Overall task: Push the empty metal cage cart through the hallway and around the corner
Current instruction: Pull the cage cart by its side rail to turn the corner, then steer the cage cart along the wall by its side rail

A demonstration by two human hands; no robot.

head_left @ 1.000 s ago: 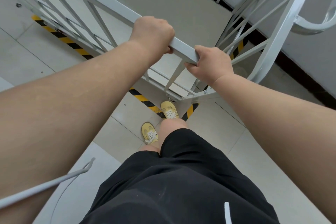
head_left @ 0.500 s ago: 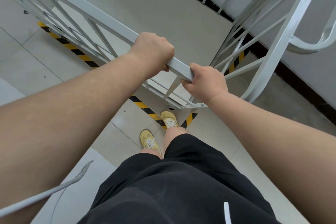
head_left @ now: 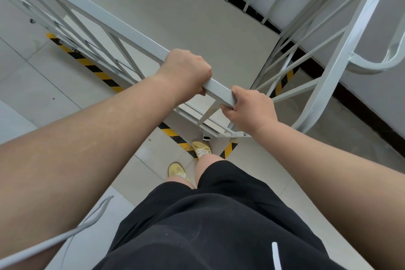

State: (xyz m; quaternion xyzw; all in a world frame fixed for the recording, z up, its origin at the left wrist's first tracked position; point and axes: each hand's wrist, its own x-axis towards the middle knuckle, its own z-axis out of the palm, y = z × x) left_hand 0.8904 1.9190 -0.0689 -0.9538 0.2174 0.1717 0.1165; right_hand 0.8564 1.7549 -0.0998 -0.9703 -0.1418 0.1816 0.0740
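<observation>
Head view is showing both hands gripping the cage cart [head_left: 197,17] top rail: left hand [head_left: 186,70] and right hand [head_left: 252,109] clenched side by side, cart standing on striped floor tape [head_left: 96,70].

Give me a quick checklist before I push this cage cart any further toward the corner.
1. Left hand wrapped around the top rail: ok.
2. Right hand gripping the same rail near the corner post: ok.
3. Cart floor bare, nothing inside to shift: ok.
4. Feet clear of the cart base: the front yellow shoe sits very close to the bottom frame, not ok.
5. Clearance on the right: the cart's side panel runs close along the wall's dark baseboard, cannot tell if it touches.
6. Path ahead and the corner: out of view, cannot tell.
</observation>
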